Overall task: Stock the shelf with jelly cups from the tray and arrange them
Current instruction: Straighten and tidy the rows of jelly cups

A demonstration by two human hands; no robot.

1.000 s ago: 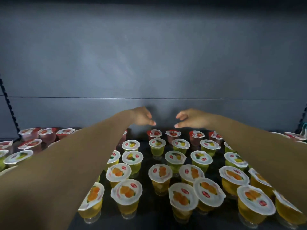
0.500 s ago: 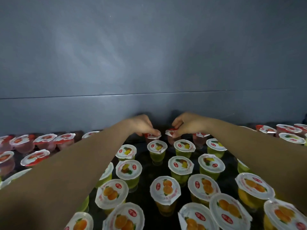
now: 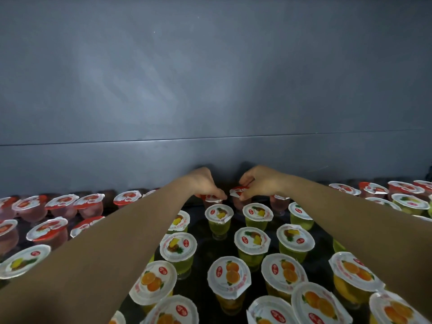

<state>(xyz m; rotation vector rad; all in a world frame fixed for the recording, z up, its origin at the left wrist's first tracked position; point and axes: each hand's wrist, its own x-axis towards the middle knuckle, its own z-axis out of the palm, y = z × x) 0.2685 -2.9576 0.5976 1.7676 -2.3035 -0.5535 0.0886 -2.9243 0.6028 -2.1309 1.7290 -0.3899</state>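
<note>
Two red-lidded jelly cups at back row of shelf (image 3: 205,249), close to grey back wall (image 3: 210,90), each gripped from above. Left hand (image 3: 205,183) fingers curled over lid rim of left red cup (image 3: 211,199); right hand (image 3: 259,182) pinches lid edge of right red cup (image 3: 236,192). Cups just beside each other. Green pineapple cups (image 3: 219,215) in rows nearer, orange cups (image 3: 229,275) nearest camera. More red cups (image 3: 62,203) far left.

Both forearms (image 3: 105,249) cover several cups, the left hand (image 3: 205,183) hides most of one red-lidded cup (image 3: 211,198).
</note>
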